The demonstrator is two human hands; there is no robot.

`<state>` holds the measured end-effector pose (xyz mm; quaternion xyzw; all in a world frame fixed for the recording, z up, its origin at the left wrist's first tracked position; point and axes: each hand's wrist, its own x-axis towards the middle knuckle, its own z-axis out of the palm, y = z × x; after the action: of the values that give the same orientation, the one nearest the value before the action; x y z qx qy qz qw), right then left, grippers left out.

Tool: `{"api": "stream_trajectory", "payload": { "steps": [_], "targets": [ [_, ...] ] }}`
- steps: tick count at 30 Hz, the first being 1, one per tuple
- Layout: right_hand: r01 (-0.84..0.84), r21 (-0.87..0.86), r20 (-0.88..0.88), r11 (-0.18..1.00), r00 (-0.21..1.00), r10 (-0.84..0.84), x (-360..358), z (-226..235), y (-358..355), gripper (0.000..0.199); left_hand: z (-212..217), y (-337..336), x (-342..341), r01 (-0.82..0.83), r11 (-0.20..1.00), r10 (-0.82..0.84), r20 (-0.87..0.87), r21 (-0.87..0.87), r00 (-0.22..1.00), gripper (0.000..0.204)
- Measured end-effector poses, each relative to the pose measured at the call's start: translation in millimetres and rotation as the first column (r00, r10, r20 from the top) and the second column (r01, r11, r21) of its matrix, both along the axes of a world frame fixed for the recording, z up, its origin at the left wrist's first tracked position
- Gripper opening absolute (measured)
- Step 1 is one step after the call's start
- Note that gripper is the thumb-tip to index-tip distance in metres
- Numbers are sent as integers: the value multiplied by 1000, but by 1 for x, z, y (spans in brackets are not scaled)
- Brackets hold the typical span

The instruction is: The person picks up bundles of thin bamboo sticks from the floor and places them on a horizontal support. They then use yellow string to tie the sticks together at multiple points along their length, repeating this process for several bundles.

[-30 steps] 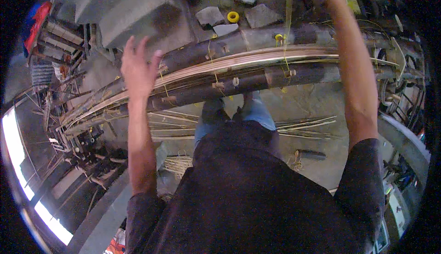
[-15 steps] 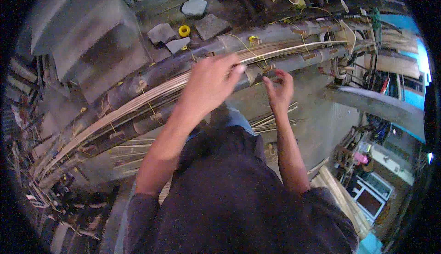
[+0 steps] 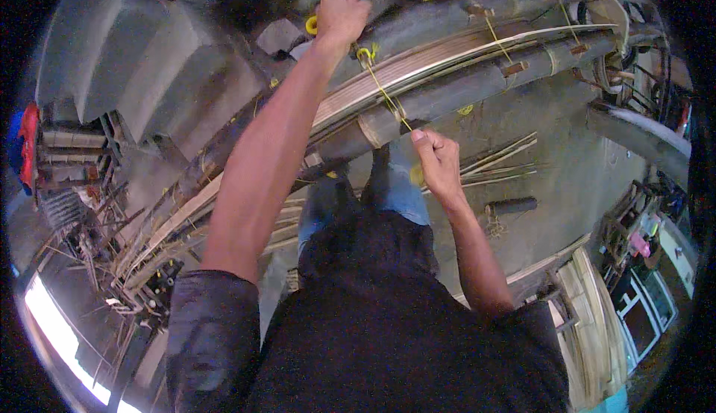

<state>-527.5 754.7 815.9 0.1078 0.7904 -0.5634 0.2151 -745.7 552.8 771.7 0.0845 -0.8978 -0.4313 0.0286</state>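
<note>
My right hand is closed on a thin yellow cord, pinched between thumb and fingers. From there the cord runs taut across a bundle of long pale strips, which lies between two long, dark, round poles, the near pole and the far pole. Beyond the far pole my left hand is raised in a fist; whatever it may hold is hidden. A yellow loop of cord sits at the far pole, close to my left wrist. Other yellow ties cross the bundle farther right.
A yellow ring and grey stone pieces lie beyond the far pole. Concrete steps rise at the left. On the floor are loose strips and a short dark cylinder. Pale planks stand at lower right.
My left hand has moved up and away, past the far pole, and closed into a fist. My right hand has come slightly nearer and closed on the yellow cord, now taut. The view has shifted.
</note>
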Motion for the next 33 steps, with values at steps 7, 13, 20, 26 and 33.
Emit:
{"api": "stream_trajectory", "payload": {
  "steps": [7,13,20,26,33],
  "targets": [
    [117,44,-341,992,935,-95,24,-26,63,17,52,-45,21,374,892,-387,-2,-255,922,46],
    [305,294,-11,906,949,-316,115,-53,176,16,76,-13,61,684,578,-687,188,-445,702,61],
    [-161,345,-7,925,985,174,152,13,114,20,76,-26,53,724,545,-688,268,-423,674,65],
    [-24,-390,375,921,909,182,95,30,-126,43,98,-112,103,366,906,-407,-197,-213,892,59],
    [-588,399,-513,703,493,703,-7,171,-135,12,85,-150,264,294,938,-282,86,-185,956,31]
  ]
}}
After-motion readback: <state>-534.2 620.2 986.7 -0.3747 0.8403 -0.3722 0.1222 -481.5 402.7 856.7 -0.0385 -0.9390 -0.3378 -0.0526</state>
